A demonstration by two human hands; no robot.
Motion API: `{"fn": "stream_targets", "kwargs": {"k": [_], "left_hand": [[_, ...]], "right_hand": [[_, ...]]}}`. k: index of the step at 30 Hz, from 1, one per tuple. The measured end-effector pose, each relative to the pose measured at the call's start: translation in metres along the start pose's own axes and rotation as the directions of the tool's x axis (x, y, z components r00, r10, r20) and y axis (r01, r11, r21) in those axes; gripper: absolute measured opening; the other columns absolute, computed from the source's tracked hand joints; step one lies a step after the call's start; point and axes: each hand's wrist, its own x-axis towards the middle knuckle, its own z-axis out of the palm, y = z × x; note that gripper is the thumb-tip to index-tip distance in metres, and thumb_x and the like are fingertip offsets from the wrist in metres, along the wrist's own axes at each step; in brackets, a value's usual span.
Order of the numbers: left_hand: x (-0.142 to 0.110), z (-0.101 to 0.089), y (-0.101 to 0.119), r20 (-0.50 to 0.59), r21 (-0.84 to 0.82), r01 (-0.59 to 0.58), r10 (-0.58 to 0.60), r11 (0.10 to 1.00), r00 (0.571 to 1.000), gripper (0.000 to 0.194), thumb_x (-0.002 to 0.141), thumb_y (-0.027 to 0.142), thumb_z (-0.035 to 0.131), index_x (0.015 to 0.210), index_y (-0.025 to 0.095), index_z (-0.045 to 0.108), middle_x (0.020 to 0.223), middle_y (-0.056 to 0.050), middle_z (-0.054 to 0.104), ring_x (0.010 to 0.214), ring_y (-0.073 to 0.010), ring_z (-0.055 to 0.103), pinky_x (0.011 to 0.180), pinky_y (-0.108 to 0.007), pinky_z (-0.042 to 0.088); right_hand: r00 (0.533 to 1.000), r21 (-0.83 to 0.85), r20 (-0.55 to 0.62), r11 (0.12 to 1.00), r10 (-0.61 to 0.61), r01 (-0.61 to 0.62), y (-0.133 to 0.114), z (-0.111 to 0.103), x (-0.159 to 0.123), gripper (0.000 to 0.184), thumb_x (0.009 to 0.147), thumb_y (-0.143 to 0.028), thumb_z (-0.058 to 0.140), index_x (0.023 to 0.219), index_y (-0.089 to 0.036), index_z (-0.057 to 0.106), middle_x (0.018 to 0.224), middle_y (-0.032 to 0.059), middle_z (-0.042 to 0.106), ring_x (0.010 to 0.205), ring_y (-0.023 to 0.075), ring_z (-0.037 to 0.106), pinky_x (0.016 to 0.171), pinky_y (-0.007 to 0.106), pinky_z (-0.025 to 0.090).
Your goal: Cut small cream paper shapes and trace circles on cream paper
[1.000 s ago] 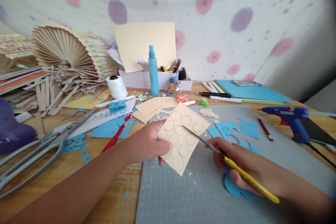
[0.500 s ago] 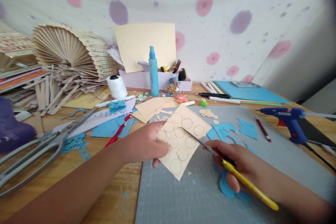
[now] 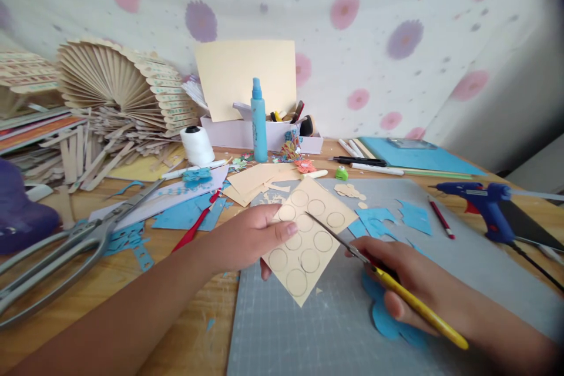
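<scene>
My left hand (image 3: 253,238) pinches the left edge of a cream card (image 3: 311,258), its thumb on top and fingers beneath. Several pencilled circles cover the card, which is tilted cornerwise above the grey cutting mat. In my right hand (image 3: 408,279) is a pair of slim scissors (image 3: 337,238) with a yellow handle and a dark red part mostly hidden by my fingers. Their thin metal tip lies over the card among the circles; whether it touches is unclear. Blue paper discs (image 3: 388,317) lie on the mat below my right hand.
Large metal shears (image 3: 94,232) lie at left beside blue scraps. A blue glue gun (image 3: 489,202) and red pencil (image 3: 441,217) are at right. Behind stand a blue spray bottle (image 3: 259,123) and thread spool (image 3: 197,147). Cream discs (image 3: 349,190) rest on the cutting mat (image 3: 282,329).
My left thumb has shifted up and further over the card. The card has moved slightly right and down under the scissors' tip. My right hand has barely moved.
</scene>
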Motion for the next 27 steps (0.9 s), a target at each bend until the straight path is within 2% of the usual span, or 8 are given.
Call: {"fn": "stream_targets", "kwargs": {"k": [2,5,9,14,16,18,20,27], "left_hand": [[-0.001,-0.001,0.002,0.004,0.019,-0.008,0.008,1.000,1.000,0.023,0.082,0.039,0.057,0.076,0.018,0.053,0.054,0.004,0.057,0.042,-0.0091,0.052,0.036,-0.017,0.040],[-0.003,0.000,0.004,0.013,0.060,-0.012,0.011,0.998,1.000,0.020,0.083,0.036,0.055,0.076,0.018,0.053,0.052,0.005,0.057,0.039,-0.0083,0.050,0.035,-0.016,0.037],[-0.005,0.006,0.007,0.054,0.037,0.006,-0.008,0.999,0.998,0.015,0.082,0.032,0.055,0.076,0.018,0.054,0.054,0.005,0.057,0.038,-0.0071,0.049,0.035,-0.015,0.038],[-0.007,0.009,0.009,0.097,0.036,0.002,-0.006,0.999,0.995,0.014,0.082,0.031,0.056,0.080,0.018,0.055,0.056,0.005,0.057,0.037,-0.0063,0.048,0.036,-0.015,0.038],[-0.007,0.009,0.010,0.101,0.031,-0.015,0.012,0.999,0.995,0.014,0.083,0.031,0.054,0.080,0.018,0.055,0.056,0.006,0.057,0.036,-0.0063,0.048,0.034,-0.015,0.036],[-0.008,0.008,0.010,0.102,0.032,-0.013,0.010,0.999,0.995,0.014,0.083,0.032,0.054,0.080,0.018,0.054,0.057,0.006,0.056,0.035,-0.0061,0.047,0.033,-0.015,0.034],[-0.008,0.008,0.009,0.104,0.036,-0.009,0.005,0.999,0.995,0.015,0.084,0.033,0.053,0.081,0.019,0.054,0.057,0.006,0.056,0.035,-0.0063,0.047,0.034,-0.016,0.035],[-0.007,0.007,0.007,0.104,0.139,-0.005,-0.010,0.990,0.994,0.021,0.084,0.038,0.051,0.081,0.018,0.055,0.060,0.004,0.057,0.038,-0.0071,0.050,0.036,-0.016,0.038]], "right_hand": [[0.999,-0.025,0.048,1.000,-0.004,0.005,-0.003,-0.004,-0.002,0.060,0.078,-0.076,0.041,0.092,-0.021,0.058,0.072,0.0057,0.062,0.071,0.0240,0.059,0.063,0.033,0.048],[0.995,-0.072,0.100,0.997,0.018,-0.010,-0.008,-0.008,-0.006,0.063,0.079,-0.078,0.034,0.095,-0.021,0.057,0.073,0.0066,0.061,0.069,0.0244,0.058,0.063,0.035,0.048],[0.990,-0.043,0.142,0.999,0.024,-0.018,-0.012,-0.009,-0.010,0.061,0.080,-0.076,0.039,0.102,-0.021,0.055,0.080,0.0081,0.064,0.070,0.0237,0.060,0.060,0.033,0.048],[0.991,0.107,0.120,0.992,0.051,-0.064,-0.014,-0.003,-0.011,0.065,0.074,-0.076,0.049,0.106,-0.020,0.054,0.089,0.0100,0.067,0.077,0.0259,0.062,0.063,0.035,0.049],[0.982,0.199,0.170,0.972,0.087,-0.121,-0.017,0.000,-0.008,0.053,0.077,-0.066,0.052,0.104,-0.020,0.052,0.083,0.0078,0.068,0.074,0.0248,0.062,0.063,0.034,0.048],[0.965,0.271,0.225,0.943,0.132,-0.192,-0.021,0.001,-0.005,0.034,0.081,-0.048,0.052,0.102,-0.021,0.050,0.068,0.0026,0.068,0.066,0.0217,0.062,0.064,0.032,0.046],[0.957,0.293,0.243,0.929,0.158,-0.227,-0.022,0.002,-0.003,0.023,0.080,-0.034,0.049,0.099,-0.021,0.049,0.060,-0.0004,0.067,0.063,0.0200,0.062,0.065,0.031,0.045],[0.978,0.179,0.142,0.968,0.154,-0.178,-0.009,0.012,-0.001,0.024,0.072,-0.018,0.049,0.095,-0.021,0.056,0.061,-0.0014,0.068,0.057,0.0164,0.057,0.055,0.026,0.039]]}}
